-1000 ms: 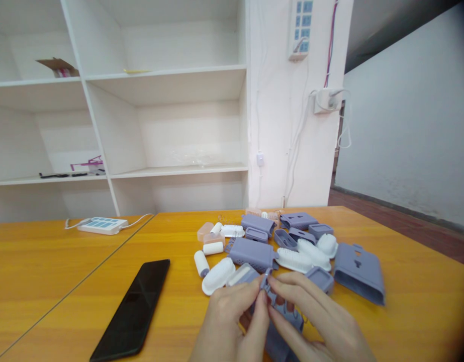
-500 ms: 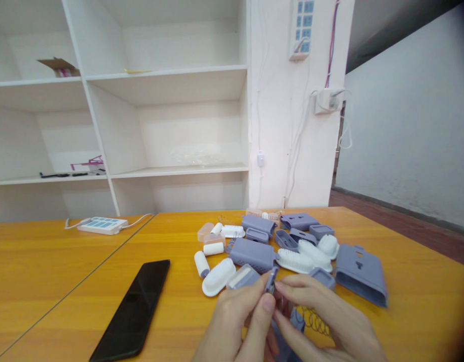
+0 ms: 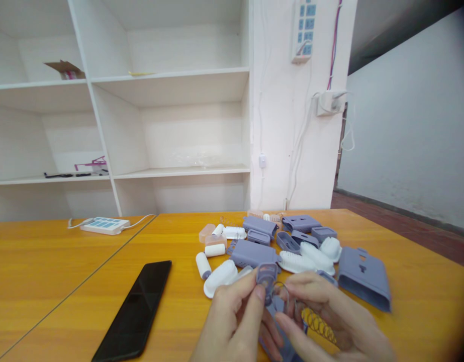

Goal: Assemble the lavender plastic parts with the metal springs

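Both hands: left hand (image 3: 232, 322) pinches a small purple cap (image 3: 267, 278); right hand (image 3: 330, 322) closes around a coil spring (image 3: 317, 324).
Where: low over the worktop (image 3: 66, 261), near edge.
Done: cap and spring not yet visibly joined.
Left: many loose purple and white parts (image 3: 292, 246) lie unassembled.

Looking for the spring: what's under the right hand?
A coiled spring lies on the table beside the right hand, which hides its far end.
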Demonstrator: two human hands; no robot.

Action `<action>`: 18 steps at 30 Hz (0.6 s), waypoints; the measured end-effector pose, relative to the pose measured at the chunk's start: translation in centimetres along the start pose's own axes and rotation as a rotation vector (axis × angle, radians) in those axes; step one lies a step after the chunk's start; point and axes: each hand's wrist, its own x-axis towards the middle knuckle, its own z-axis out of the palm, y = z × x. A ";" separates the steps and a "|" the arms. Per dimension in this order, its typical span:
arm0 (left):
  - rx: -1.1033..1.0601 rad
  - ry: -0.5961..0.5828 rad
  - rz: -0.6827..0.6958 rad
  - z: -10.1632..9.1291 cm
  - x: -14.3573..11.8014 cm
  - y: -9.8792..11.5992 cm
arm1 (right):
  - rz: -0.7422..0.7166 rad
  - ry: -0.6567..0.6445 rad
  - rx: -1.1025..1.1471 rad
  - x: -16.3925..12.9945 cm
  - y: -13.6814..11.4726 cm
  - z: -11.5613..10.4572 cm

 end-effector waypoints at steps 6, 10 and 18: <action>-0.040 0.169 -0.015 0.6 -0.7 -0.4 | -0.100 -0.015 -0.092 1.1 -0.6 -0.4; -0.090 0.092 -0.037 0.7 -0.6 -0.5 | -0.192 -0.102 -0.121 0.3 -0.1 -1.4; -0.171 -0.018 -0.078 0.3 0.1 -0.5 | -0.336 -0.208 -0.167 0.0 0.4 -2.0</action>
